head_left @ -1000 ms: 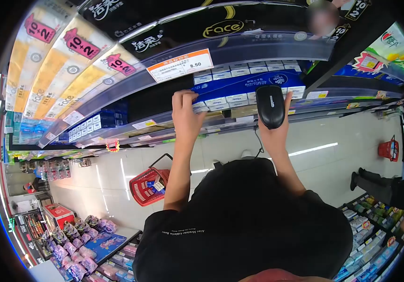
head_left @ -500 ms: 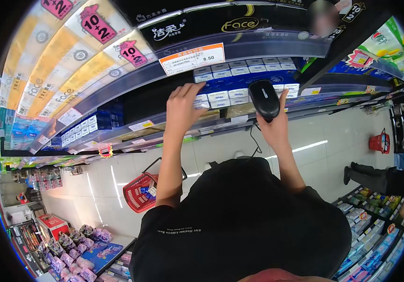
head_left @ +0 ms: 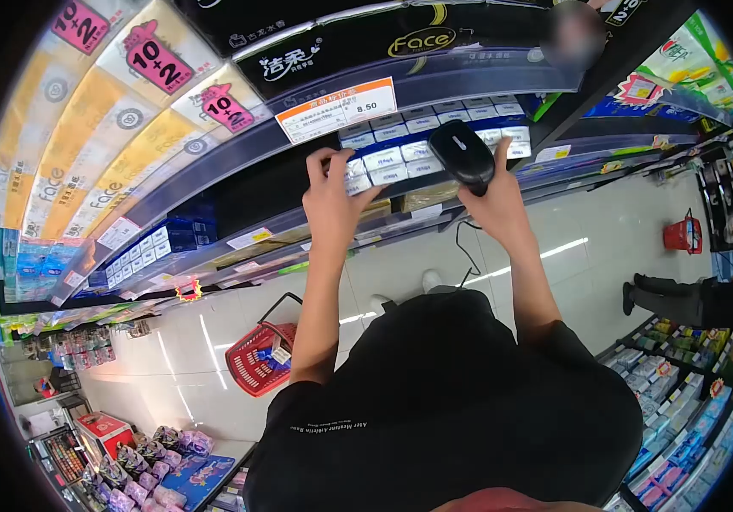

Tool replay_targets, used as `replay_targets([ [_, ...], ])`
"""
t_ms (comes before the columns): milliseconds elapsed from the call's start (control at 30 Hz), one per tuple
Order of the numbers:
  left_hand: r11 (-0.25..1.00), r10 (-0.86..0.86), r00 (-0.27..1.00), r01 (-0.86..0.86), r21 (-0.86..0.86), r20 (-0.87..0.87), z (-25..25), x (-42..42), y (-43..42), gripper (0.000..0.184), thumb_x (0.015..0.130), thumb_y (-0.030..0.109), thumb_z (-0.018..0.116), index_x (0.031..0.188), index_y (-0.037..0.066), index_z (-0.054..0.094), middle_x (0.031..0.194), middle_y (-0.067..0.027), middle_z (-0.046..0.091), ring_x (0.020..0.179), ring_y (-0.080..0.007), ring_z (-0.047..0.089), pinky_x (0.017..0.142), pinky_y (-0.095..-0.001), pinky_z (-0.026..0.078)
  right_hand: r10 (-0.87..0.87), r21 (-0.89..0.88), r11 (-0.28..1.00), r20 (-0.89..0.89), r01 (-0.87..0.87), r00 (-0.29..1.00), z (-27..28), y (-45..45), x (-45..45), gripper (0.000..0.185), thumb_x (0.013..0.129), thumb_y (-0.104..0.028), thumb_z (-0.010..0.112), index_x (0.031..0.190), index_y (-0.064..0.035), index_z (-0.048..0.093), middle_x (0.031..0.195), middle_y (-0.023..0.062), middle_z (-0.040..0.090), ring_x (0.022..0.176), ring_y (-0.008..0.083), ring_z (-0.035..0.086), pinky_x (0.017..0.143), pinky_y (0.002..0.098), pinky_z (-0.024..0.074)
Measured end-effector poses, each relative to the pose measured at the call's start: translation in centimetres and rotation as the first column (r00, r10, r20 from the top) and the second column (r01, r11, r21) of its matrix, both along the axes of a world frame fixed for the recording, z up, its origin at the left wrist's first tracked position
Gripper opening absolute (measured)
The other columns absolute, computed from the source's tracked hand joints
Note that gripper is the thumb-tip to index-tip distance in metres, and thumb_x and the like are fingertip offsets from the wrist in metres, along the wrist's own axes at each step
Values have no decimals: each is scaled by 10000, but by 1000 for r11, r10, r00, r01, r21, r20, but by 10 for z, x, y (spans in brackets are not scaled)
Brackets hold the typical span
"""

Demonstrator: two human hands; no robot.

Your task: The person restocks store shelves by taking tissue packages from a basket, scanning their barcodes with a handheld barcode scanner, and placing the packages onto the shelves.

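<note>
A wide pack of small tissue packets (head_left: 386, 168), white fronts with blue lettering and a blue top, is at the shelf front. My left hand (head_left: 332, 192) grips its left end, fingers bent over the corner and thumb along the lower front. A black handheld scanner (head_left: 463, 154), rounded and with a small white logo, sits in my right hand (head_left: 496, 200), between thumb and fingers. One right finger reaches the pack's right end. The scanner covers part of the pack's front. Behind stands another row of tissue packets (head_left: 422, 125).
A price label (head_left: 335, 111) hangs on the shelf edge above. Yellow tissue packs (head_left: 119, 128) fill the upper left, blue-and-white packets (head_left: 139, 256) the lower shelf. A red basket (head_left: 251, 363) with items stands on the floor at left. A person (head_left: 699, 300) is at right.
The pack shows more of its white front and less of its blue top. My left fingers have bent more at its corner. The view has shifted slightly.
</note>
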State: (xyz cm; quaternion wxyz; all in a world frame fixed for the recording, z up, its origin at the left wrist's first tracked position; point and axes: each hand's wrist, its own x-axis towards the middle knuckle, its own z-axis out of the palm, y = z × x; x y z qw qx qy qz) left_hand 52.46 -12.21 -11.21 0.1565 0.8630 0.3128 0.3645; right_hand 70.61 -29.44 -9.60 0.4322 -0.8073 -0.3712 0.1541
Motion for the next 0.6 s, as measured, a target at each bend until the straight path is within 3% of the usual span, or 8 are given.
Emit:
replay_targets([
  [133, 998, 18, 997, -22, -51, -74, 7, 7, 1, 584, 680, 282, 887, 1137, 64, 595, 1113, -134, 527, 786, -323, 658, 670, -403, 581, -1, 69, 998, 12, 1, 1000, -2, 11, 7, 970, 781, -73, 669, 1481, 153, 37, 856, 183, 694, 754, 282, 699, 742, 290, 520],
  [200, 983, 53, 987, -79, -165, -154, 8, 11, 4, 631, 723, 355, 857, 1206, 80, 560, 1142, -148, 543, 865, -368, 672, 729, -436, 577, 19, 17, 1000, -42, -19, 999, -1, 14, 12, 994, 772, -67, 689, 1491, 141, 35, 914, 183, 699, 814, 277, 705, 778, 295, 519],
  [333, 985, 57, 991, -75, -156, -118, -4, 11, 5, 678, 747, 376, 836, 1271, 84, 521, 1167, -172, 549, 892, -383, 671, 753, -435, 575, 35, 73, 997, -1, -34, 999, -13, -1, 7, 1018, 730, -42, 724, 1550, 17, 124, 1037, 197, 692, 932, 301, 699, 854, 330, 515],
  [367, 985, 69, 991, -86, -148, -114, -6, 11, 4, 683, 746, 372, 838, 1281, 90, 521, 1169, -179, 558, 908, -380, 670, 758, -430, 575, 36, 46, 998, -113, -31, 993, -5, -5, 1, 987, 730, -36, 714, 1560, -35, 181, 1109, 216, 668, 1003, 319, 678, 907, 343, 497],
  [400, 984, 74, 991, -91, -152, -115, -7, 11, 3, 683, 746, 372, 838, 1281, 90, 521, 1169, -179, 558, 908, -380, 670, 758, -430, 575, 41, 42, 998, -114, -36, 993, -10, -4, 0, 987, 730, -36, 714, 1560, -35, 181, 1109, 216, 668, 1003, 319, 678, 907, 343, 497],
  [467, 977, 83, 990, -104, -186, -118, -6, 11, 0, 682, 744, 363, 841, 1286, 98, 522, 1119, -182, 583, 920, -375, 670, 756, -428, 572, 73, 100, 991, 137, -87, 988, -19, -3, -2, 958, 742, -36, 699, 1559, -44, 199, 1176, 221, 610, 1089, 342, 632, 949, 354, 476],
  [533, 973, 84, 989, -108, -206, -123, -4, 10, -3, 676, 744, 332, 847, 1288, 98, 521, 1075, -177, 608, 940, -371, 668, 765, -423, 566, 40, 39, 998, 104, -44, 994, -17, -1, -6, 910, 751, -42, 693, 1548, -46, 252, 1215, 217, 537, 1131, 371, 583, 960, 373, 471],
  [600, 979, 72, 997, -71, -189, -2, -6, 10, -3, 670, 744, 292, 852, 1290, 94, 518, 1063, -174, 618, 944, -370, 666, 772, -420, 560, -5, 113, 993, 227, -22, 974, -25, 4, -2, 883, 751, -44, 696, 1534, -37, 288, 1192, 209, 512, 1115, 394, 569, 951, 395, 476],
])
